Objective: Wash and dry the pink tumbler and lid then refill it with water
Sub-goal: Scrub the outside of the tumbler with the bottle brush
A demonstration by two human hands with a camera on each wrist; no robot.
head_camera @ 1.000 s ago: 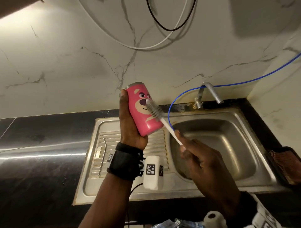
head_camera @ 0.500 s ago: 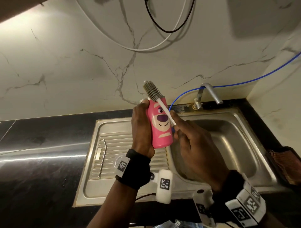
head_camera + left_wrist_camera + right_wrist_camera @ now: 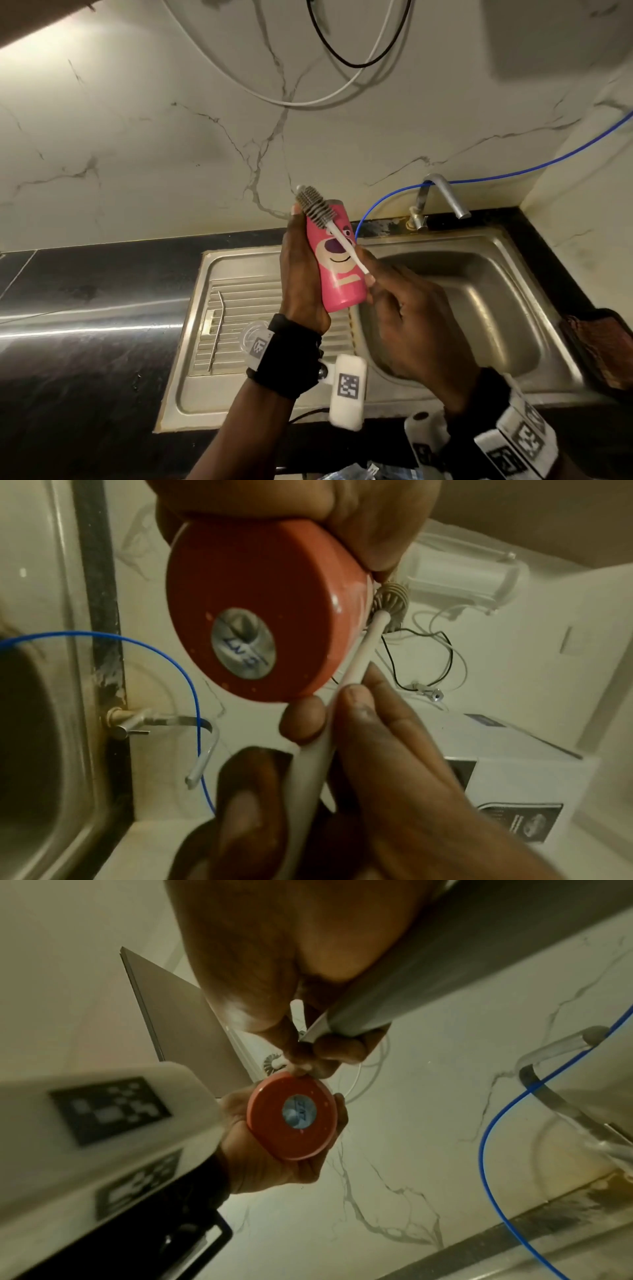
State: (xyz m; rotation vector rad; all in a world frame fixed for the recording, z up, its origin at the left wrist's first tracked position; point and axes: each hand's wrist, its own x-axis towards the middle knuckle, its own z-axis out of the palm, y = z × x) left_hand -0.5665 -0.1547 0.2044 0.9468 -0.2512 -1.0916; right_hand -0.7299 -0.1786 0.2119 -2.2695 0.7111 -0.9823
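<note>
The pink tumbler point(image 3: 337, 270) with a bear face stands upright in the air over the drainboard's right edge, gripped from the left by my left hand point(image 3: 296, 270). My right hand point(image 3: 376, 284) pinches the white handle of a bottle brush point(image 3: 346, 243). Its grey bristles point(image 3: 313, 205) lie against the tumbler's top rim. The left wrist view shows the tumbler's base point(image 3: 260, 620) and the brush handle point(image 3: 359, 653) beside it. In the right wrist view the tumbler's base point(image 3: 291, 1115) also shows. A clear lid point(image 3: 251, 337) lies on the drainboard, partly hidden by my left wrist.
The steel sink basin point(image 3: 479, 291) lies to the right, with a tap point(image 3: 442, 198) and a blue hose point(image 3: 513, 168) behind it. A metal straw point(image 3: 215, 335) lies on the ribbed drainboard point(image 3: 239, 294). A brown object point(image 3: 599, 349) sits at the counter's right edge.
The tumbler has gone from tilted to upright and moved right and lower. The brush has slid up from the bear face to the rim. My right hand has closed in on the tumbler.
</note>
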